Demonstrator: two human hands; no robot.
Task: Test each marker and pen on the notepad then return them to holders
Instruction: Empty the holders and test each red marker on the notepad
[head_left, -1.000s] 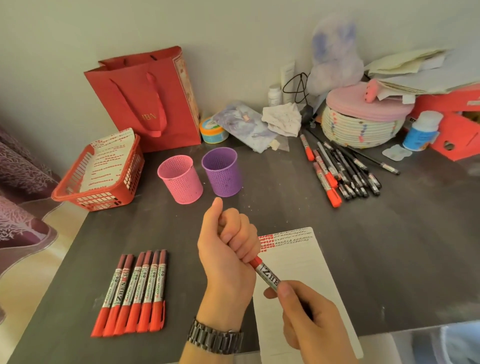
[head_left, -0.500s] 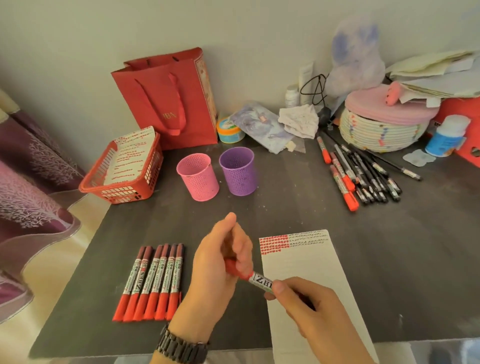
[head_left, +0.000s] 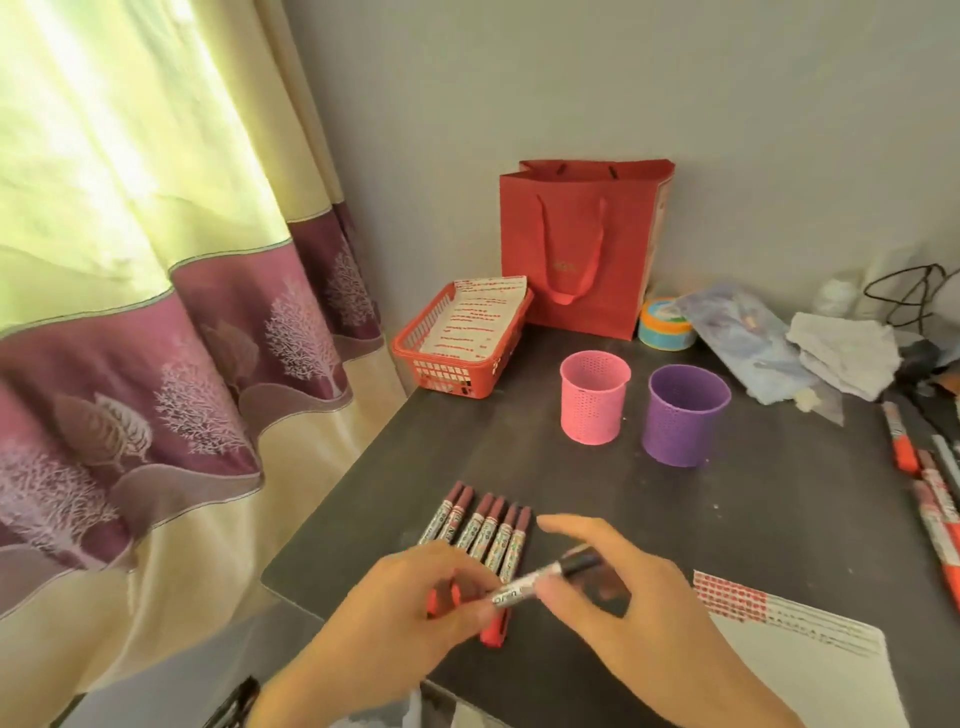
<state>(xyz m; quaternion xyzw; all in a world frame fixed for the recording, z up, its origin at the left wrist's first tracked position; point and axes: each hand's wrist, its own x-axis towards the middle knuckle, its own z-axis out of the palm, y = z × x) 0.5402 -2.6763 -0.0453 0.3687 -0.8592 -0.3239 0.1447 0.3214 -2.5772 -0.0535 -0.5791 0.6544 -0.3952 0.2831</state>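
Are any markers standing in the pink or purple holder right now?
No, nothing sticks up from the pink holder or purple holder; the markers lie on the table.

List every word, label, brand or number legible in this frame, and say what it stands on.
Nothing can be quoted with certainty.
Label on the held marker: motion-blurred, unreadable.
Labels on the row of markers: too blurred.
Gold logo on the red bag: too faint.
On the notepad and the sheet in the red basket: red marks and tiny scribbles, no readable words.
Print on the round tin: unreadable.
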